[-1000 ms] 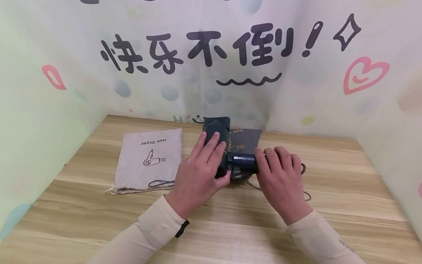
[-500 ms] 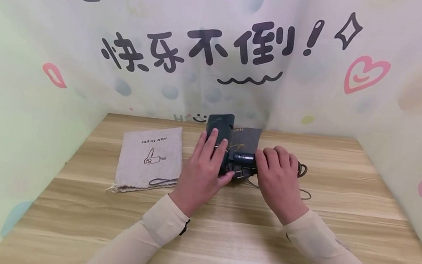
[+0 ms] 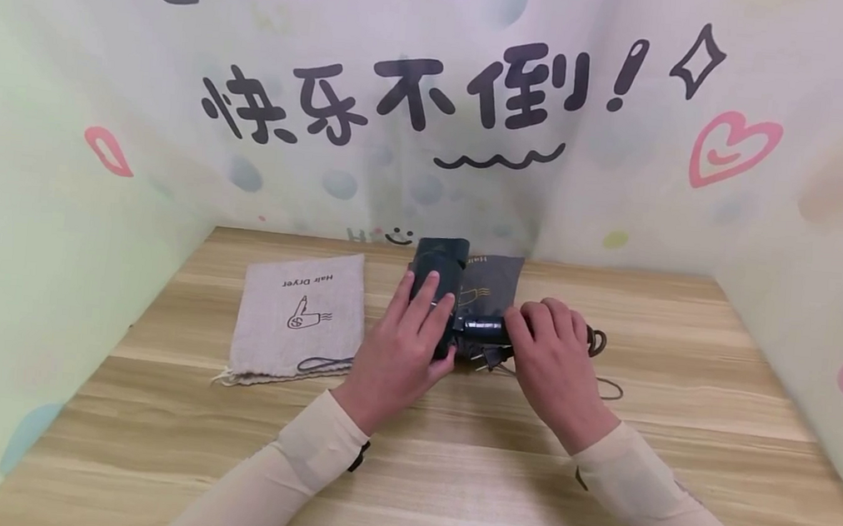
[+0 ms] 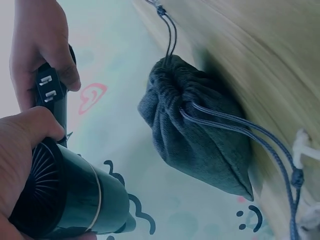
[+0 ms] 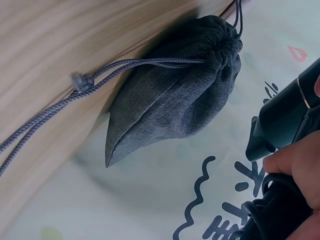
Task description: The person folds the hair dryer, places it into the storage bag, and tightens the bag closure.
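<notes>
Where the pale sleeves [image 3: 268, 467] end, low in the head frame, two hands hold a dryer [image 3: 442, 269] near the centre. It appears raised off the desk [image 3: 447, 482]: the wrist views show a gap between it and the bag beyond.

The left hand [image 3: 392, 356] lies over the barrel, fingers slightly spread, its thumb bent round the rim by the vent [image 4: 42, 182]. The right hand [image 3: 557, 365] is curled closely round the handle [image 3: 483, 329], with the cord [image 5: 257, 215] bunched in loops at that hand. A two-pronged plug [image 4: 48, 89] sits beside the handle, by the right thumb.

The shell looks hard, stiff and smooth, so it may slip under dry fingers; the barrel is probably the heavier end. Support round the barrel plus a grip on the handle seems soundest, without pressing on the vent slats. The cord should bend easily and could trail if loosened.

Farther up, partly behind the dryer, is a dark bag [image 3: 490, 290], soft, gathered at its neck. Left of centre lies a pale bag [image 3: 299, 323], likely light and limp. A printed sheet [image 3: 398, 186] fills the upper frame.
</notes>
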The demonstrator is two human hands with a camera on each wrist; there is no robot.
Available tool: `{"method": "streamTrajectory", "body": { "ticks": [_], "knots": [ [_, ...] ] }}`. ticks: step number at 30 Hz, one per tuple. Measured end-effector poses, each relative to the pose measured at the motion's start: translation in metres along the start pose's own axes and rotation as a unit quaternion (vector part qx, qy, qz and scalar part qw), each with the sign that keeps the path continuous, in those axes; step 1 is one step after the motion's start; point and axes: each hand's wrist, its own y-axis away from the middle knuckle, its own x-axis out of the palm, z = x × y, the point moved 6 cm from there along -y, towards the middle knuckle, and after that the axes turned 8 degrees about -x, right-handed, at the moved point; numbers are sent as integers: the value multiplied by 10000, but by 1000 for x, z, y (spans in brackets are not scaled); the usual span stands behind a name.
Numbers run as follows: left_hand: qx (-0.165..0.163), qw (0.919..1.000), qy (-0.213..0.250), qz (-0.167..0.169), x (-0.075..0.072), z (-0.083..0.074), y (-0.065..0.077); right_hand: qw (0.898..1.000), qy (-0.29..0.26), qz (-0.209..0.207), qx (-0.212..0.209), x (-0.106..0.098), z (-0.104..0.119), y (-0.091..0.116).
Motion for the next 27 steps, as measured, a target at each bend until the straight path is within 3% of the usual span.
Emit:
{"method": "streamTrajectory", "body": {
  "ticks": [5,15,24,27],
  "knots": [
    [209,9996,7,-176,0,0,3,9998,-101,148,-45,1,1,1],
    [330,9983,80,-472,-1,1,8,9989,-290,347,-102,4,2,2],
    [359,9974,487,-387,0,7,15,9974,-481,476,-266,5,6,1],
    [534,9955,674,-395,0,6,19,9959,-624,502,-416,7,6,3]
  ]
}}
